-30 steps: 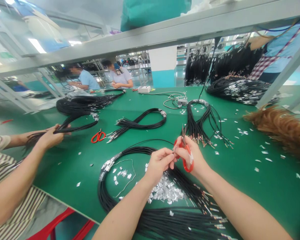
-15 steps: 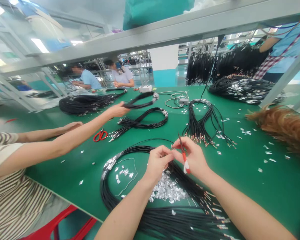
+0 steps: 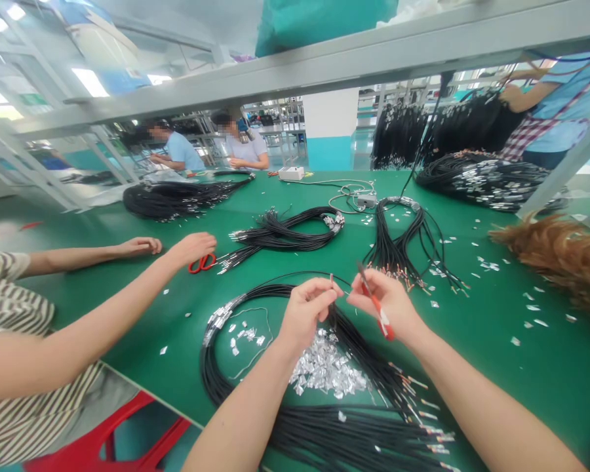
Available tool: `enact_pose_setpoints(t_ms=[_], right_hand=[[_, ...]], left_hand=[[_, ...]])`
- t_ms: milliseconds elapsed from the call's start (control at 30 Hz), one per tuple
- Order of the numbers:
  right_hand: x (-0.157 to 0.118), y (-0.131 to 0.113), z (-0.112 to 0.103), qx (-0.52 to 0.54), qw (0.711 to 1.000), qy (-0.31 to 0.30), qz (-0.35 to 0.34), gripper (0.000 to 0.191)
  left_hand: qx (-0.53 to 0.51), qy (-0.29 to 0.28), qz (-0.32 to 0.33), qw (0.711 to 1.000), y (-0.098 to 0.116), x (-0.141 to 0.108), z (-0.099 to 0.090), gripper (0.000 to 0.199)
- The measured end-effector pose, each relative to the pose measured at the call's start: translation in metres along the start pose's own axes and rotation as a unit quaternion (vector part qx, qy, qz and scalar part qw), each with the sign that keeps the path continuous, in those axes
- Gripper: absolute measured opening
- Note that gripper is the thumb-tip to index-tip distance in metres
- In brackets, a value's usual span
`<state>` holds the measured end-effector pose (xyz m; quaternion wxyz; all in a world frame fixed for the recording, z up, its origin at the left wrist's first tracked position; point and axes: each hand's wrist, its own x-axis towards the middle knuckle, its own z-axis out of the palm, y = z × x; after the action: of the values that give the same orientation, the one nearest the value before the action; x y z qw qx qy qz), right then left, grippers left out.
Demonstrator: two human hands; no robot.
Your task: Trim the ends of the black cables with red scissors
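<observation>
My left hand (image 3: 309, 307) pinches the end of a black cable (image 3: 331, 280), its tip poking up above the fingers. Just right of it, my right hand (image 3: 386, 303) has its thumb and fingertips together and holds red-handled scissors (image 3: 376, 304), blades pointing up and left. A small gap parts the two hands. Around and below them curves a large bundle of black cables (image 3: 211, 373) with silvery wrapping at its upper left and stripped ends at lower right. Inside the loop lies a pile of silver foil scraps (image 3: 327, 367).
On the green table (image 3: 472, 367) are two more cable coils (image 3: 295, 229) (image 3: 398, 229) and a grey box (image 3: 366, 200). A co-worker's hand (image 3: 194, 248) is beside red scissors (image 3: 202, 263) at left. Brown fur-like material (image 3: 560, 255) borders the right. A shelf beam (image 3: 295, 65) crosses above.
My hands have moved slightly apart, and the cable tip now shows above my left fingers. The co-worker's hand has let go of a coil, now on the middle one, and drawn back left.
</observation>
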<state>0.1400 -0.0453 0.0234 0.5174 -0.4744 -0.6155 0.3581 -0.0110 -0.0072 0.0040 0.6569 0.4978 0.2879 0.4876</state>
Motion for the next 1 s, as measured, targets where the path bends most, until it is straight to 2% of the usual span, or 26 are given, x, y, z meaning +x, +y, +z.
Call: enact_pose_setpoints(t_ms=[100, 133, 167, 267, 333, 433, 533, 633, 767, 1000], right_hand=[[-0.008, -0.01, 0.004, -0.071, 0.984, -0.161, -0.01, 0.014], [-0.01, -0.012, 0.006, -0.098, 0.979, -0.18, -0.022, 0.013], [-0.011, -0.013, 0.008, -0.122, 0.978, -0.165, -0.034, 0.012], [-0.01, -0.006, 0.015, -0.155, 0.986, -0.018, -0.055, 0.01], [-0.008, 0.002, 0.019, -0.124, 0.991, 0.021, -0.047, 0.012], [-0.006, 0.01, 0.022, -0.059, 0.998, -0.002, -0.023, 0.013], [-0.006, 0.011, 0.022, -0.036, 0.999, -0.028, -0.006, 0.012], [-0.007, 0.008, 0.021, -0.025, 0.998, -0.058, 0.002, 0.013], [-0.006, 0.007, 0.019, -0.024, 0.998, -0.05, 0.018, 0.015], [-0.004, 0.014, 0.019, 0.034, 0.998, -0.009, 0.056, 0.022]], left_hand=[[-0.012, 0.019, -0.008, 1.0, 0.003, 0.003, -0.003, 0.016], [-0.015, 0.017, -0.015, 1.0, 0.003, 0.003, -0.004, 0.016], [-0.017, 0.013, -0.017, 1.0, 0.003, 0.003, -0.003, 0.015], [-0.006, 0.014, 0.005, 1.0, 0.002, 0.002, -0.001, 0.014], [0.006, 0.026, 0.022, 0.999, 0.001, -0.001, 0.002, 0.014], [0.018, 0.022, 0.026, 0.999, 0.001, -0.004, 0.005, 0.013], [0.006, 0.006, 0.017, 1.0, 0.003, -0.005, 0.005, 0.024], [0.005, 0.027, 0.021, 0.999, 0.005, -0.005, 0.004, 0.016], [0.023, 0.042, 0.03, 0.998, 0.005, -0.004, 0.003, 0.015], [0.05, -0.056, 0.004, 0.997, 0.006, -0.005, 0.002, 0.017]])
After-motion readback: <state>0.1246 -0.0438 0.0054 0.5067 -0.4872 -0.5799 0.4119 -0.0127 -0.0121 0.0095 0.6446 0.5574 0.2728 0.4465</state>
